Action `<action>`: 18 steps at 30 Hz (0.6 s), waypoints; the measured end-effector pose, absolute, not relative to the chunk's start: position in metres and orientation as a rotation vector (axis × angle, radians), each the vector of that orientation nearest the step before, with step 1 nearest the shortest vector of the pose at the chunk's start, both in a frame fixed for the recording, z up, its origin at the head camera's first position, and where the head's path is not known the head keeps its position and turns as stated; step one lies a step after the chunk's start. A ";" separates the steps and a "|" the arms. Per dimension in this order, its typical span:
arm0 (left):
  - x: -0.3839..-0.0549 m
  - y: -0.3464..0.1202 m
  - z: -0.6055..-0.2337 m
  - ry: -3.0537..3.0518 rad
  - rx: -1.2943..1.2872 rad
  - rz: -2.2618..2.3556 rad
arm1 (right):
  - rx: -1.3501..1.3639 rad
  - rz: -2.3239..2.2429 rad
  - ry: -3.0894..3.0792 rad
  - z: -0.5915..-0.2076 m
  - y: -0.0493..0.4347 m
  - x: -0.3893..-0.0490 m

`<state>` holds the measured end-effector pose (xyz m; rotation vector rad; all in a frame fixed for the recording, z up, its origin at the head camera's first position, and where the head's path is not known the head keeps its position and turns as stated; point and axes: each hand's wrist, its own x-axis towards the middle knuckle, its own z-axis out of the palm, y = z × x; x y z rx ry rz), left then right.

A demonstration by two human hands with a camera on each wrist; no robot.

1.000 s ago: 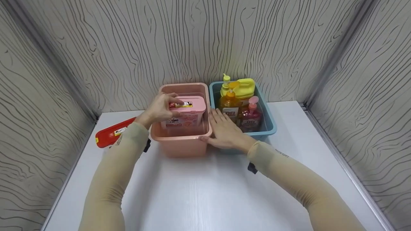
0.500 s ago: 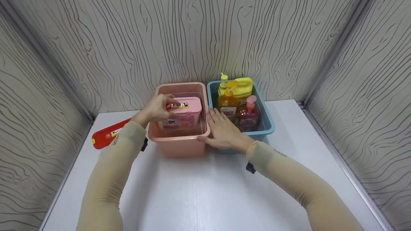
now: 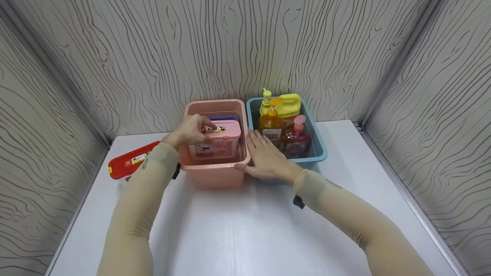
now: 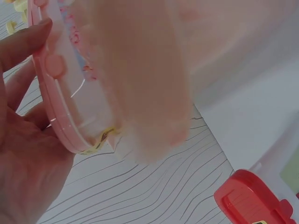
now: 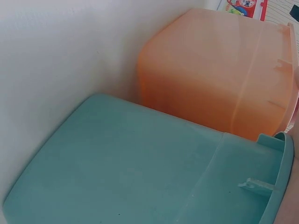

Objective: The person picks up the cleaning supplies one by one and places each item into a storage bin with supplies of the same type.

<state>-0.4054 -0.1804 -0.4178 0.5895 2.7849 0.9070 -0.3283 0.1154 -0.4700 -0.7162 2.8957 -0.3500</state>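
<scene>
My left hand [image 3: 190,130] grips a plastic laundry-capsule box with a pink lid [image 3: 230,130] inside the pink bin [image 3: 216,180]. Thumb and fingers hold the lid's left end; in the left wrist view the pink lid rim [image 4: 58,119] lies against the palm. Behind it in the bin shows a blue edge [image 3: 226,117], mostly hidden by the box. My right hand [image 3: 266,157] lies with straight fingers over the neighbouring rims of the pink bin and the blue bin [image 3: 321,156], its thumb at the pink bin's front corner.
Inside the blue bin stand an orange pump bottle [image 3: 271,124], a red pump bottle [image 3: 296,142] and yellow bottles [image 3: 289,105] behind. A red-lidded box [image 3: 122,163] sits on the white table [image 3: 230,230] to the left. Patterned walls enclose the table.
The pink-lidded box has shifted slightly toward the front of the pink bin with my left hand, and a blue edge now shows behind it. My right hand stays on the rims.
</scene>
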 end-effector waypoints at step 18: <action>-0.413 -0.166 -0.417 2.743 0.528 0.748 | -0.733 -0.320 2.904 -0.470 0.115 -0.329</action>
